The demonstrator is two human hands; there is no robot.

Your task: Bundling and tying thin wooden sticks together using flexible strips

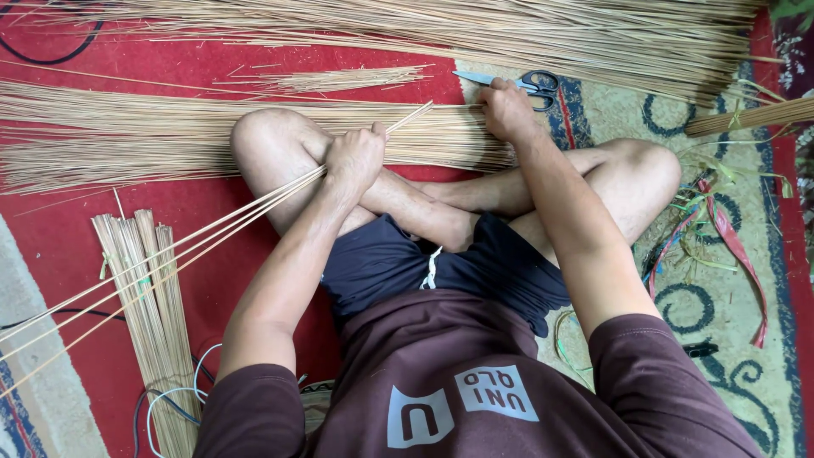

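- The left hand [356, 157] has its grip clenched around a few thin sticks [170, 254] slanting across the knee.
- The right hand [506, 110] rests on the stick pile [127, 131], beside black-handled scissors [519, 82]; its grip I cannot tell.
- A tied bundle [157, 322] lies on the red carpet [203, 203].

From my remote seat I count two hands at work, the left hand [356, 159] and the right hand [506, 110], and no other person's. The left hand grips a few thin sticks [170, 246]; I make out about four, though they overlap and I cannot fix the number. I count one pair of scissors [517, 83] under the right hand. On the carpet [195, 203] I see one tied bundle of sticks [157, 322] at the left, one end of another bundle [750, 116] at the right edge, one small loose tuft [339, 80], and two large spreads of loose sticks, one ahead of the knees [119, 136] and one along the top [509, 34], far too many to count. One red ribbon strip [733, 246] lies at the right.
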